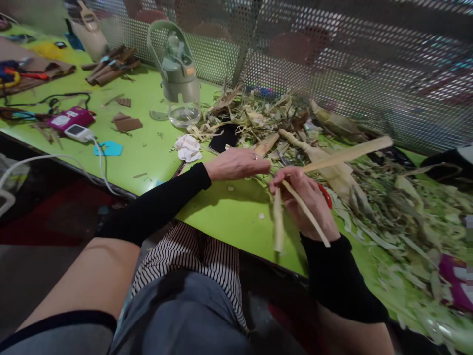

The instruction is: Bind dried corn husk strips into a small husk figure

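Note:
My right hand (301, 199) is closed around pale, dried corn husk strips. One wide husk strip (349, 154) sticks out toward the upper right, and narrower ends (279, 222) hang below the fingers. Just to its left is my left hand (238, 164), back upward, a ring on one finger. Its fingers are bent together toward the right hand's fingertips, and what they pinch, if anything, is hidden. A red loop (325, 196) shows behind my right hand; the rest of it is covered. Beyond both hands lies a large corn husk piece (328, 165).
Husk scraps (414, 212) are heaped along the back and right of the green table (221, 212). A clear-bottomed bottle (181, 84), crumpled tissue (187, 148) and dark phone-like slab (225, 137) stand or lie left of the heap. A cabled purple device (72, 118) is farther left. Perforated metal (288, 54) borders the back.

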`<state>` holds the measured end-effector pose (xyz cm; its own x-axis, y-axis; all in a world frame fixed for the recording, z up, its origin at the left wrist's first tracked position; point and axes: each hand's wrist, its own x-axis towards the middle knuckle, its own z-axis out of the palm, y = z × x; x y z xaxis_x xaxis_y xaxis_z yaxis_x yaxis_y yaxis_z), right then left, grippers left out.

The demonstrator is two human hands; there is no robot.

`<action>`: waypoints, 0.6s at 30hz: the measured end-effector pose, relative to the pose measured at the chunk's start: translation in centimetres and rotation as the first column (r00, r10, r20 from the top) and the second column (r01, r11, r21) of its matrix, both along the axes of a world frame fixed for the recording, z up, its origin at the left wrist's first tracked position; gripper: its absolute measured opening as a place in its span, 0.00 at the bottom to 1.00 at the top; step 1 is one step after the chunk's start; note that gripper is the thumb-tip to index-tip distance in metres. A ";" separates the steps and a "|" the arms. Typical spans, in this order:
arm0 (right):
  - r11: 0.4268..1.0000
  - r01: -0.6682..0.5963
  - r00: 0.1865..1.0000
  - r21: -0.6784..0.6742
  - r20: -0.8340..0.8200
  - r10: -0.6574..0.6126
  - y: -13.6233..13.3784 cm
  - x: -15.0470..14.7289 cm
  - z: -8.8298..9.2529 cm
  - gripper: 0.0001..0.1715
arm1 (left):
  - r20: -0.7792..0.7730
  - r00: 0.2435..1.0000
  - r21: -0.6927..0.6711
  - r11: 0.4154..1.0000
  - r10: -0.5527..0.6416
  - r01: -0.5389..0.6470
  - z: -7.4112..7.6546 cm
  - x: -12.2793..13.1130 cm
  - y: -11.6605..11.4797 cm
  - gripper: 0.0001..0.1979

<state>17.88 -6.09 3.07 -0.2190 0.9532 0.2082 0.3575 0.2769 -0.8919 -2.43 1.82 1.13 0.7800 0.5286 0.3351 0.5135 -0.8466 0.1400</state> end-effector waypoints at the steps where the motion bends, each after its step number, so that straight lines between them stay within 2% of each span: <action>1: 0.999 -0.002 0.998 -0.048 -0.070 -0.001 0.0 -0.1 0.0 0.34 | 0.026 0.999 0.027 0.999 -0.021 0.021 -0.1 0.2 0.2 0.11; 3: 0.983 -0.041 0.969 -0.177 -0.246 -0.004 0.0 -0.3 0.0 0.32 | 0.071 0.996 0.071 0.996 -0.057 0.052 -0.3 0.4 0.3 0.11; 4: 0.979 -0.029 0.955 -0.200 -0.295 -0.032 -0.1 -0.4 -0.1 0.31 | 0.081 0.994 0.092 0.994 -0.068 0.060 -0.3 0.5 0.2 0.11; 8: 0.973 -0.014 0.923 -0.229 -0.376 -0.075 0.0 -0.6 -0.3 0.31 | 0.044 0.998 0.185 0.982 -0.052 0.043 -0.6 0.7 0.2 0.16; 10: 0.972 -0.025 0.919 -0.233 -0.389 -0.070 0.3 -0.4 -0.5 0.32 | 0.011 1.000 0.177 0.984 -0.012 0.010 -0.7 0.5 0.4 0.16; 13: 0.979 -0.032 0.899 -0.200 -0.433 -0.059 1.0 0.1 -0.6 0.31 | 0.005 0.990 0.046 0.989 0.142 -0.142 -0.9 -0.2 0.8 0.14; 15: 0.986 -0.004 0.889 -0.167 -0.453 -0.073 1.4 0.6 -0.6 0.30 | 0.038 0.958 -0.099 0.955 0.285 -0.280 -0.8 -1.0 1.1 0.14; 17: 0.987 0.064 0.898 -0.146 -0.422 -0.120 1.7 0.9 -0.5 0.30 | 0.109 0.922 -0.220 0.913 0.373 -0.343 -0.5 -1.7 1.1 0.22; 18: 0.985 0.102 0.911 -0.137 -0.385 -0.148 1.8 1.0 -0.6 0.30 | 0.164 0.910 -0.259 0.907 0.380 -0.332 -0.3 -1.9 1.0 0.27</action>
<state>18.90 -4.30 2.51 -0.0195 0.9895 0.1433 -0.0028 0.1433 -0.9897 -4.32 2.77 0.81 0.4512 0.8367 0.3103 0.7141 -0.5470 0.4367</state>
